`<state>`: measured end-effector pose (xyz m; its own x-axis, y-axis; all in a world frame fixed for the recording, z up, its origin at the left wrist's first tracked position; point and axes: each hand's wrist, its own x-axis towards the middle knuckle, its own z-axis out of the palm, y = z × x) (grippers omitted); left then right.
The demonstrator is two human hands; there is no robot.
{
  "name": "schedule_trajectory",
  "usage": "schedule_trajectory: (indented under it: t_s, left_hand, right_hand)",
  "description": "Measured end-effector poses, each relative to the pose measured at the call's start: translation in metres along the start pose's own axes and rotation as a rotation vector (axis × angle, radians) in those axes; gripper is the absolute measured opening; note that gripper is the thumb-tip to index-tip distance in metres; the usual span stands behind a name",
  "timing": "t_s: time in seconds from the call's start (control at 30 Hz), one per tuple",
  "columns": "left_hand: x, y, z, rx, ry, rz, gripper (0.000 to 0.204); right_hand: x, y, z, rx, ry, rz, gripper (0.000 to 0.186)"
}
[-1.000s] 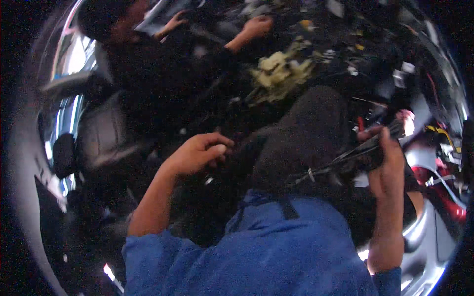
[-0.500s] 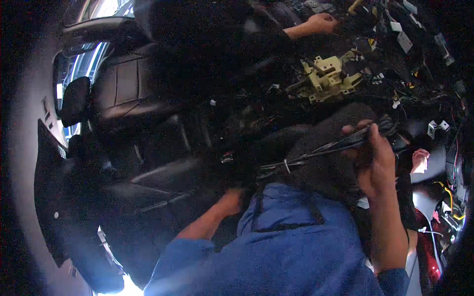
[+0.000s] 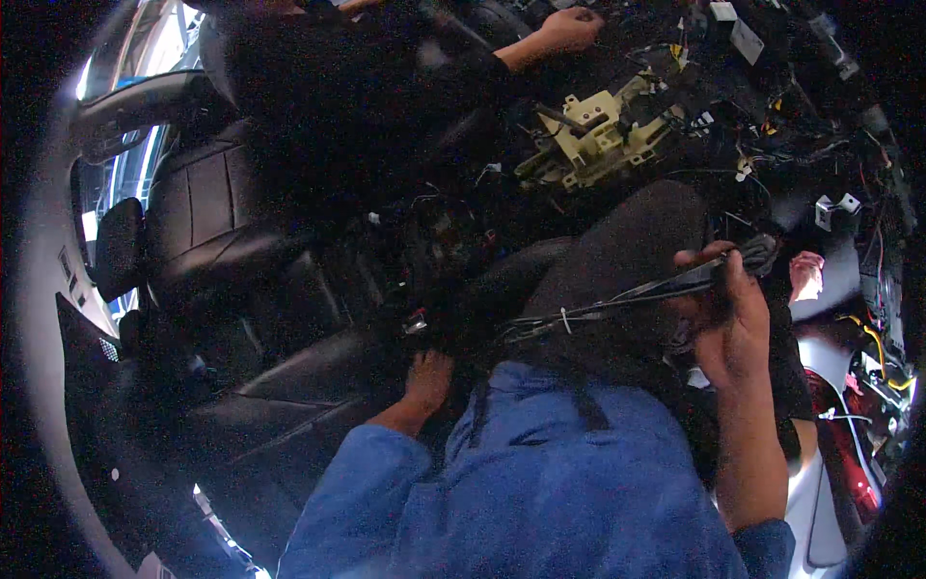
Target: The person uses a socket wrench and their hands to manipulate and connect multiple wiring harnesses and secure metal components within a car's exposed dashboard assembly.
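Note:
My right hand [image 3: 738, 323] is closed around a bundle of long, thin dark strands [image 3: 632, 289], bound partway along by a white tie. I cannot tell whether these are wires or cable ties. The bundle slants across my dark trousers, its left end near my lap. Lower left, my left hand [image 3: 429, 379] rests with its fingers stretched on the dark seat [image 3: 309, 372] and holds nothing that I can see. Just above those fingers is a small metal and red piece [image 3: 416, 321], like a belt buckle.
This is a dark, stripped car interior. A cream plastic bracket [image 3: 598, 135] lies ahead, with loose wires and connectors [image 3: 743, 169] to its right. A co-worker's hand [image 3: 571, 31] reaches in at the top. Another person's hand [image 3: 806, 275] is at right. A seat [image 3: 198, 198] stands at left.
The view has shifted, so most of the scene lies further left. My left hand's fingers now show on the seat. My right hand keeps hold of the bundle.

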<state>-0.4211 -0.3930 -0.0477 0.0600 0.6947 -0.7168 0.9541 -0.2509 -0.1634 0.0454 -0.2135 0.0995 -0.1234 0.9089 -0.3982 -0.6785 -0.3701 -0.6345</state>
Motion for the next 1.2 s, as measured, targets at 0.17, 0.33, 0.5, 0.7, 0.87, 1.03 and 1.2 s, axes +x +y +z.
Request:
schedule_trajectory:
  t_s: [0.17, 0.33, 0.5, 0.7, 0.87, 1.03, 1.2]
  left_hand:
    - [0.008, 0.009, -0.03, -0.051, -0.118, -0.053, 0.034]
    - [0.002, -0.024, 0.023, 0.049, 0.09, 0.083, 0.045]
    - [-0.003, -0.017, 0.006, 0.129, 0.003, 0.172, 0.044]
    - [-0.007, -0.009, -0.019, -0.08, 0.048, 0.176, 0.043]
    - [0.029, -0.067, -0.062, -1.03, -0.281, -0.118, 0.035]
    - [0.021, -0.053, -0.202, -1.43, -0.205, -0.128, 0.032]
    - [0.038, -0.03, -0.254, -0.948, -0.15, 0.204, 0.041]
  right_hand:
    - [-0.007, 0.0, -0.003, -0.015, 0.015, -0.017, 0.031]
    - [-0.008, -0.006, 0.002, -0.057, -0.015, -0.045, 0.03]
    - [-0.006, -0.005, -0.011, -0.007, 0.017, -0.065, 0.03]
    - [0.0, -0.001, -0.011, 0.006, 0.072, -0.075, 0.033]
    - [0.004, -0.018, 0.002, 0.137, -0.132, -0.001, 0.032]
    - [0.009, -0.028, 0.009, 0.164, 0.013, -0.18, 0.032]
    - [-0.023, -0.051, 0.005, 0.113, 0.108, -0.227, 0.034]
